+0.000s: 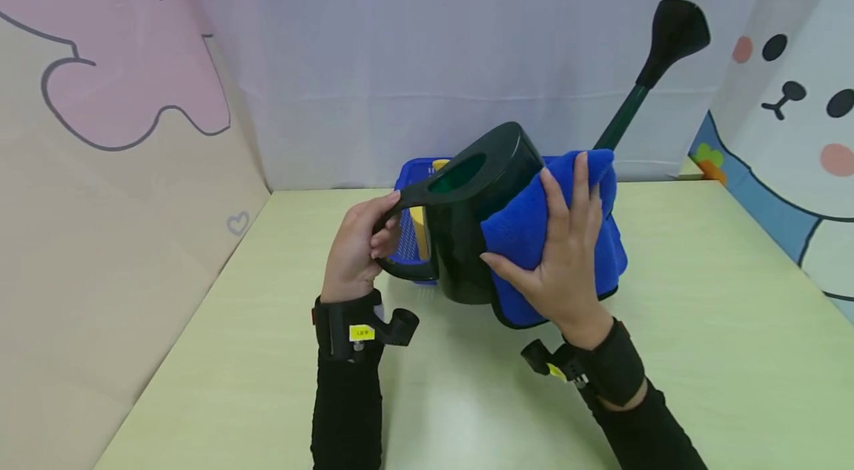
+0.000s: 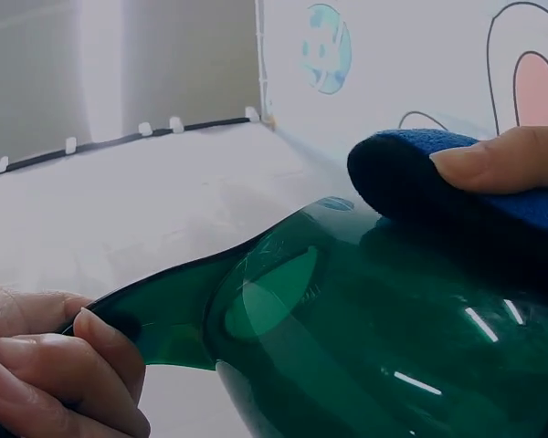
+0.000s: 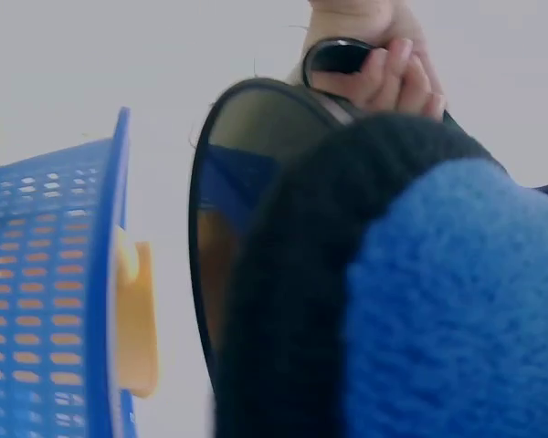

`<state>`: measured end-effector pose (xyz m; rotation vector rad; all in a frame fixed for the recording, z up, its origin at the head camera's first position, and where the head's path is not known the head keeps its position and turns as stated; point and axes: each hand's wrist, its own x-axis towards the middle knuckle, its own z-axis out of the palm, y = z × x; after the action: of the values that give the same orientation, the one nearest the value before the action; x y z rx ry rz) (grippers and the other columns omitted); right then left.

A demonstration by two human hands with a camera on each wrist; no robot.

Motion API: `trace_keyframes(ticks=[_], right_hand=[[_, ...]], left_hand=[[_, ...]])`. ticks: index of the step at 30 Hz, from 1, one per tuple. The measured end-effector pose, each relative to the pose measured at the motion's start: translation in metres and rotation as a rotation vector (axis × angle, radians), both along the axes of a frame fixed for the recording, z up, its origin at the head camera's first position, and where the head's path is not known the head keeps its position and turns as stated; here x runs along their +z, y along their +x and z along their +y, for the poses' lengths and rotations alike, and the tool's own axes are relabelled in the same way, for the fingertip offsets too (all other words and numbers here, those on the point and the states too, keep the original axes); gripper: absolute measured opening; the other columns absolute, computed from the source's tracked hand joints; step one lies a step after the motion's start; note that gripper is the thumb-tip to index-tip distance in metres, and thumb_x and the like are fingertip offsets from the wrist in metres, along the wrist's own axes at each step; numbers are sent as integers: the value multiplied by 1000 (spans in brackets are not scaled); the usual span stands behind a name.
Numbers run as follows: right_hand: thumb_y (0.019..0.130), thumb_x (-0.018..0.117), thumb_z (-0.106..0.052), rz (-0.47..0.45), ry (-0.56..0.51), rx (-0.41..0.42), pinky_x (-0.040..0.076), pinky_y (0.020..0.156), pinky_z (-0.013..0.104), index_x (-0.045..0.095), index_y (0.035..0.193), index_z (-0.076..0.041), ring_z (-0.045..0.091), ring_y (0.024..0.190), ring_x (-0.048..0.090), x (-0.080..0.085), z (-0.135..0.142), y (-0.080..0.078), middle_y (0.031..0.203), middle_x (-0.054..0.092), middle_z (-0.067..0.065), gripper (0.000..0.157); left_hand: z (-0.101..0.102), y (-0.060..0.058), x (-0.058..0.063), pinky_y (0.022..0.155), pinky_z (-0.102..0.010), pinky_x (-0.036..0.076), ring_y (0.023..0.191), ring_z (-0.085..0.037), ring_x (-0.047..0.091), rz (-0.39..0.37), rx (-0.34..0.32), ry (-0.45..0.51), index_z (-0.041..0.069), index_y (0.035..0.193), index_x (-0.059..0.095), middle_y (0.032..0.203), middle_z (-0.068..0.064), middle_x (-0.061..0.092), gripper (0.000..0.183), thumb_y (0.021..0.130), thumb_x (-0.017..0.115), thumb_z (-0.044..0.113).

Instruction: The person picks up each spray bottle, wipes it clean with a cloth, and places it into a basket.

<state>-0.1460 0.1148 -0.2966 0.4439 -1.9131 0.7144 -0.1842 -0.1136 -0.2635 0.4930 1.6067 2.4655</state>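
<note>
A dark green watering can [image 1: 460, 255] is tilted above the pale table, its long spout reaching up to the right and ending in a black sprinkler head [image 1: 677, 32]. My left hand [image 1: 363, 244] grips the can's handle, fingers curled round it. Over the right side of the can lies a blue cloth [image 1: 520, 233] with a black edge. With its fingers extended, my right hand [image 1: 567, 262] presses that cloth against the can. The left wrist view shows the shiny green body [image 2: 393, 338] close up; in the right wrist view the cloth [image 3: 466, 301] covers much of it.
Behind the can stands a blue perforated basket [image 1: 407, 177], partly hidden, with a yellow object [image 3: 137, 319] at its side whose kind I cannot tell. The light green table [image 1: 233, 381] ends at a white curtain [image 1: 373, 70] at the back and printed panels at both sides.
</note>
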Motion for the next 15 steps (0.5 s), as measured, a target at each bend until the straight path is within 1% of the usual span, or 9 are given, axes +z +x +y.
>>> trace_keyframes(ticks=[2, 4, 6, 9, 12, 13, 15], right_hand=[[69, 48, -76, 22, 20, -14, 7, 110, 59, 24, 144, -25, 37, 141, 11, -2, -4, 0, 153, 14, 11, 94], [70, 48, -76, 50, 59, -50, 9, 109, 60, 26, 143, -23, 38, 140, 15, -5, -10, 0, 153, 16, 11, 93], [72, 46, -75, 84, 120, -99, 11, 107, 62, 28, 142, -21, 39, 139, 16, -9, -17, 2, 153, 17, 9, 90], [81, 39, -70, 134, 257, -188, 10, 104, 63, 35, 139, -17, 39, 137, 18, -17, -31, 6, 152, 19, 10, 78], [89, 31, -61, 185, 410, -279, 9, 103, 62, 44, 134, -16, 39, 132, 22, -23, -43, 8, 147, 29, 12, 65], [91, 30, -59, 200, 454, -304, 9, 103, 61, 45, 133, -16, 38, 130, 24, -24, -46, 9, 144, 33, 13, 62], [92, 31, -55, 228, 507, -325, 10, 103, 60, 47, 131, -18, 38, 127, 28, -25, -48, 10, 139, 40, 11, 57]], left_hand=[[1, -1, -1, 36, -15, 22, 34, -2, 30, -4, 14, -16, 12, 55, 49, 41, 10, 36, 39, 94, 45, 15], [2, -2, -1, 36, -15, 22, 35, -3, 30, -15, 23, -35, 12, 56, 49, 42, 9, 35, 38, 93, 46, 16], [5, -2, -2, 37, -16, 22, 36, -3, 31, -32, 30, -52, 12, 56, 49, 42, 9, 35, 37, 93, 47, 17], [11, -3, -2, 37, -16, 24, 37, -4, 32, -61, 19, -54, 12, 58, 50, 44, 8, 36, 37, 94, 47, 18], [17, -4, -2, 37, -14, 26, 36, -3, 33, -81, -2, -30, 11, 61, 54, 47, 7, 39, 34, 94, 46, 18], [19, -3, -3, 37, -13, 26, 36, -2, 33, -87, -7, -21, 11, 62, 54, 47, 6, 40, 34, 94, 46, 18], [21, -2, -3, 37, -13, 26, 35, -2, 32, -94, -3, -8, 11, 63, 55, 48, 6, 40, 33, 94, 46, 18]])
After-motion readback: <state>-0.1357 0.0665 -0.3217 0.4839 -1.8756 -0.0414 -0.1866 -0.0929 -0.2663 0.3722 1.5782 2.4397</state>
